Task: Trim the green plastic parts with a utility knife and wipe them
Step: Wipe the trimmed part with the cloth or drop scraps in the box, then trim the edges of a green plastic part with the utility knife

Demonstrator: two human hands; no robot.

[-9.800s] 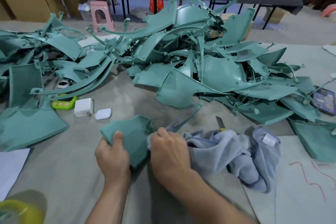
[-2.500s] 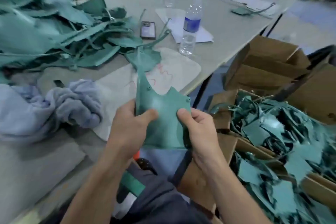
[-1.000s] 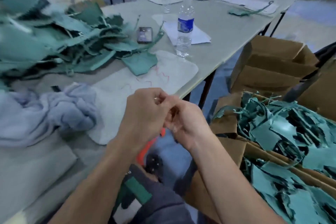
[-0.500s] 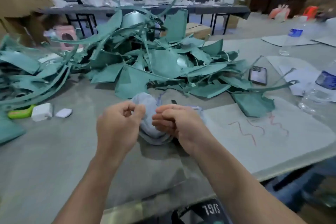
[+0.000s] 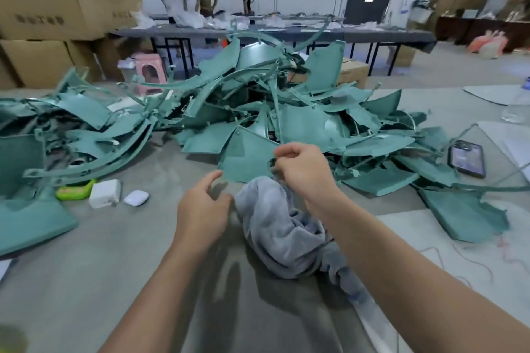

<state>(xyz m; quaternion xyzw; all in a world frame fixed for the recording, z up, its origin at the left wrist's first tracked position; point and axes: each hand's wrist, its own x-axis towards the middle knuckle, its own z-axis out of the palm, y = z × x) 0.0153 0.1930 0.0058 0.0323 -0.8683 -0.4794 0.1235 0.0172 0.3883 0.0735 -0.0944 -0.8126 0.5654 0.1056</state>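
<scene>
The triangular green part point(image 5: 246, 156) lies at the front of the green pile point(image 5: 289, 120), just ahead of both hands. The right hand point(image 5: 305, 173) curls its fingers at the part's edge; whether it grips I cannot tell. The left hand point(image 5: 200, 209) hovers slack and empty. A grey cloth point(image 5: 275, 229) lies crumpled under the right wrist.

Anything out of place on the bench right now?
Mainly the phone: it lies screen-up against the edge of the pile of green parts, where sliding parts could hit it. A charger and an earbud case also sit loose beside the pile's left side.
</scene>
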